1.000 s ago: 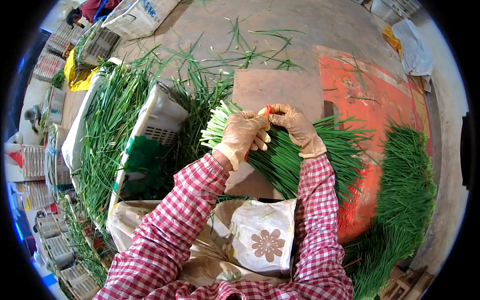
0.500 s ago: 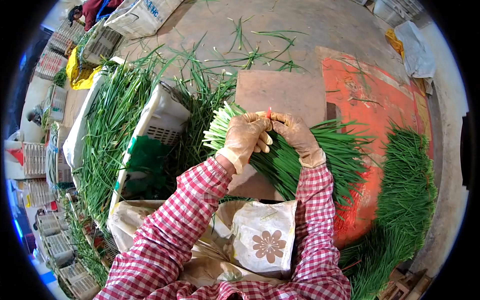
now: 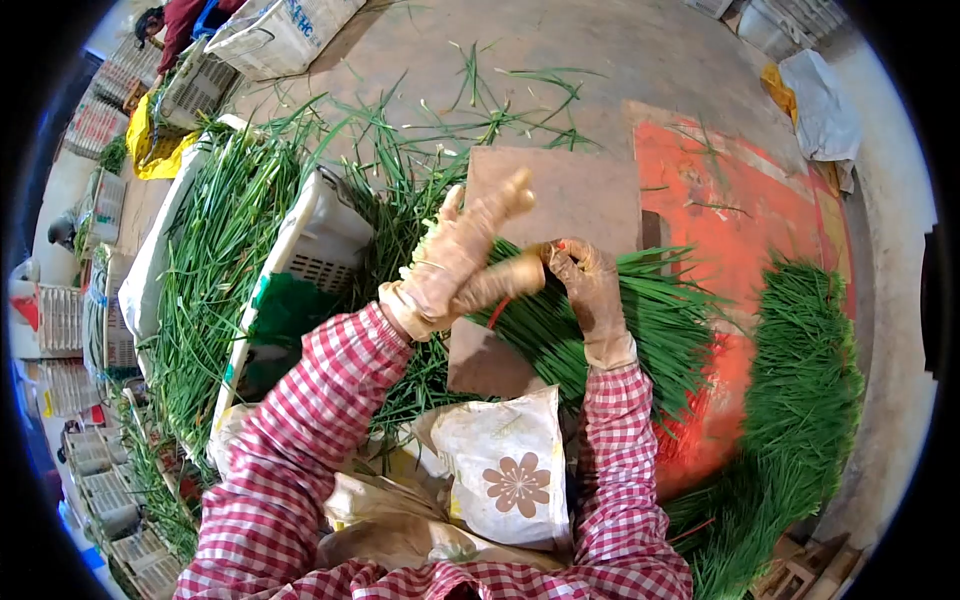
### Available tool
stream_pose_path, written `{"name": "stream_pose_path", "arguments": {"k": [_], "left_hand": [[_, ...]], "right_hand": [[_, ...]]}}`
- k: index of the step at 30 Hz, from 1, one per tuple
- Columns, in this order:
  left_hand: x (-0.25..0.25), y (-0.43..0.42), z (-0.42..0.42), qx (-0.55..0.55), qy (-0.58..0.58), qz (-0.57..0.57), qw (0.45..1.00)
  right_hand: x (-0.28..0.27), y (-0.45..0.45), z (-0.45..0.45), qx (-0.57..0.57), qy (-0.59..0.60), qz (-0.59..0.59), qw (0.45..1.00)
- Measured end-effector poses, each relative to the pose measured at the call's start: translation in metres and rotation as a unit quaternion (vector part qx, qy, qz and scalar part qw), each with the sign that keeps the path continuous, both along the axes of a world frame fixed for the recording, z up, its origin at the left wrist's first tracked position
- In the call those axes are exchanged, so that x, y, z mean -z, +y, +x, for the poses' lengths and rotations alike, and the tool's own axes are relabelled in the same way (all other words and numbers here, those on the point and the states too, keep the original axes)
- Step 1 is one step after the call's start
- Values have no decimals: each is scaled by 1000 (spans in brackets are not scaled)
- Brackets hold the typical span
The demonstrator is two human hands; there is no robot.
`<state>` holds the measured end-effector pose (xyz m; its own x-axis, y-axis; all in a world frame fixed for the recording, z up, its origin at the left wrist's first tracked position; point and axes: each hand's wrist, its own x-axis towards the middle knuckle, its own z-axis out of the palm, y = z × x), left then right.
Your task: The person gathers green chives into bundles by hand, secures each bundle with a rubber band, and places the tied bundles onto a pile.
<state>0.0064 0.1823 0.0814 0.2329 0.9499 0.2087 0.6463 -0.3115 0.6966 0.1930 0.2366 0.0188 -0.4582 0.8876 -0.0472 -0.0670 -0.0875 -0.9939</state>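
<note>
A bunch of green chives (image 3: 530, 330) lies across a brown board (image 3: 550, 190) in front of me, pale stem ends to the left. A red tie (image 3: 499, 311) shows on its near side. My left hand (image 3: 455, 255), gloved and smeared by motion, is over the stem ends with fingers stretched out and apart. Beside it, my right hand (image 3: 590, 290), also gloved, is closed in a pinch above the bunch. A bit of red shows at its fingertips, seemingly the tie's end. The gloved hands hide much of the bunch's middle.
At left stands a white crate (image 3: 300, 235) heaped with loose chives (image 3: 220, 240). An orange sheet (image 3: 690, 190) lies at right, with more chives (image 3: 800, 390) in a row beside it. Stray leaves litter the floor. Another person (image 3: 180, 35) bends at the upper left.
My left hand has come away from the red tie, moving left with its fingers spreading. The right hand stays pinched and has shifted slightly down. A red strip now shows on the bunch's near side.
</note>
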Motion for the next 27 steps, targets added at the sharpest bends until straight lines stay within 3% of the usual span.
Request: {"name": "stream_pose_path", "arguments": {"k": [2,4,6,8,10,11,14,16,17,20,22,23,24,25,27], "left_hand": [[28,7,-5,59,282,-27,957],[25,6,-2,106,425,-44,898],[31,8,-6,119,435,-30,892],[36,9,-8,126,443,-12,887],[37,9,-11,118,421,-58,898],[37,4,-13,109,386,20,916],[16,-13,-3,98,349,-42,931],[18,-23,1,95,392,-86,911],[24,-30,1,81,396,-93,910],[19,-46,13,42,423,-155,892],[27,-56,17,1,383,22,924],[44,-57,15,42,381,-8,924],[53,-57,16,54,357,56,931],[57,-59,17,40,153,-32,987],[66,-62,20,28,311,13,950]], "right_hand": [[-3,-4,2,14,-33,24,999],[-2,-8,3,124,-57,127,982],[-8,-21,8,143,-48,109,983],[-25,-37,19,177,-146,164,959],[-40,-66,27,216,-75,220,948],[-43,-75,33,242,-3,172,955],[-42,-78,37,291,156,42,943],[-43,-78,27,263,69,51,961],[-51,-84,22,227,-43,97,968],[-45,-86,-1,187,-165,377,892],[-52,-88,-14,173,-220,424,861],[-53,-88,-20,160,-253,452,840],[-60,-88,-25,147,-267,446,841],[-60,-87,-26,164,-260,457,835],[-53,-87,-26,184,-260,469,824]]}}
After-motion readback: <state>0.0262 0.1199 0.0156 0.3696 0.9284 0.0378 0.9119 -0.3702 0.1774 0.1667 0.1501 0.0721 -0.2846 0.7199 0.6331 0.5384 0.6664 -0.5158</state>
